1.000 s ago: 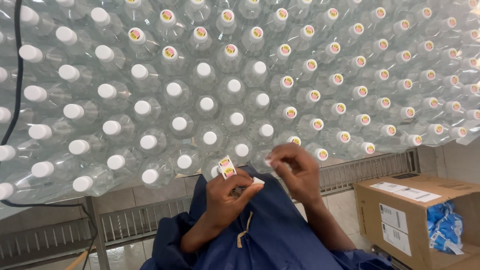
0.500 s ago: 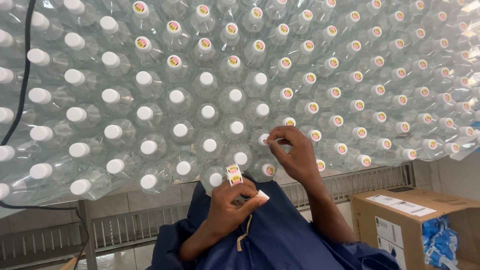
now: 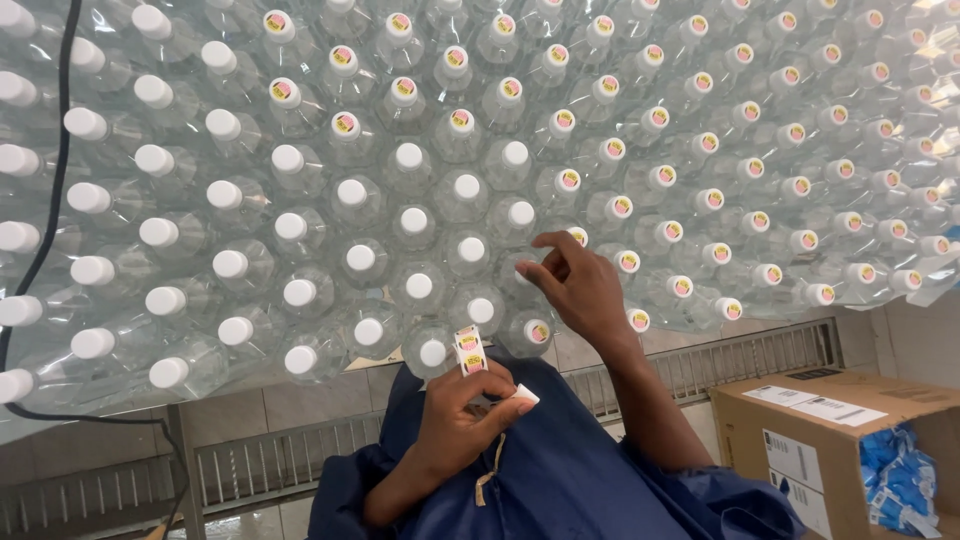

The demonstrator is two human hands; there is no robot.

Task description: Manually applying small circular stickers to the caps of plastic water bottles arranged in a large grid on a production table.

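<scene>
A dense field of clear plastic bottles (image 3: 420, 180) with white caps fills the upper view. Caps on the right and at the top carry small round yellow and pink stickers; those in the middle and on the left are bare. My left hand (image 3: 460, 410) holds a short strip of stickers (image 3: 468, 350) upright near the front row. Fingers of my right hand (image 3: 572, 285) press down on a bottle cap in the second row, hiding it. Just in front, a stickered cap (image 3: 537, 331) shows.
A black cable (image 3: 45, 220) runs down the left side over the bottles. An open cardboard box (image 3: 790, 440) with blue packets (image 3: 895, 470) stands at the lower right. Below the bottles are a metal grate (image 3: 260, 465) and a tiled floor. My blue smock (image 3: 560, 480) fills the bottom centre.
My right hand moved from the sticker strip up to a bottle cap and now presses on it. The left hand stayed put with the strip.
</scene>
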